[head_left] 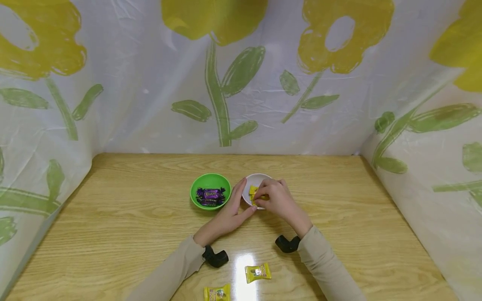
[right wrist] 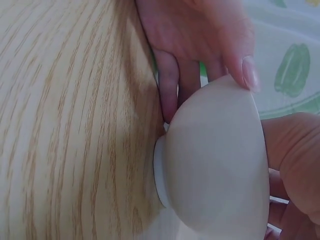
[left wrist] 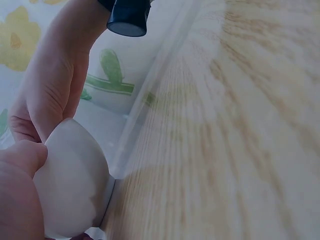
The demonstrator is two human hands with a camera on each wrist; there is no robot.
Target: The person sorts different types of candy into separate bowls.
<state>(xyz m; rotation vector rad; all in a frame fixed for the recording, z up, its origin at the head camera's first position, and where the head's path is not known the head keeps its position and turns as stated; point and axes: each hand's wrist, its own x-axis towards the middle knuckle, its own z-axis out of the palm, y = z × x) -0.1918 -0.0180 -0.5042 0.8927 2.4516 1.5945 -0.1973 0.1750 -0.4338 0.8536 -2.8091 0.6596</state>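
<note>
On the wooden table, a small white bowl [head_left: 246, 202] contains yellow-wrapped candies [head_left: 253, 190]. My left hand [head_left: 230, 211] holds this bowl from the left, thumb at the near rim and fingers along its side; the left wrist view shows the bowl's outer wall [left wrist: 75, 180]. Over the bowl, my right hand [head_left: 280, 200] has its fingertips down inside the rim, thumb and forefinger pinching at a yellow-wrapped candy. In the right wrist view the bowl [right wrist: 215, 155] hides those fingertips, while the left thumb lies on its rim.
Left of the white bowl stands a green bowl [head_left: 193, 184] with purple-wrapped candies [head_left: 210, 196]. Nearer the table's front lie two more yellow-wrapped candies, one in the middle [head_left: 258, 272] and one at the bottom edge [head_left: 217, 293]. A flower-print curtain [head_left: 150, 104] surrounds the table [head_left: 132, 209].
</note>
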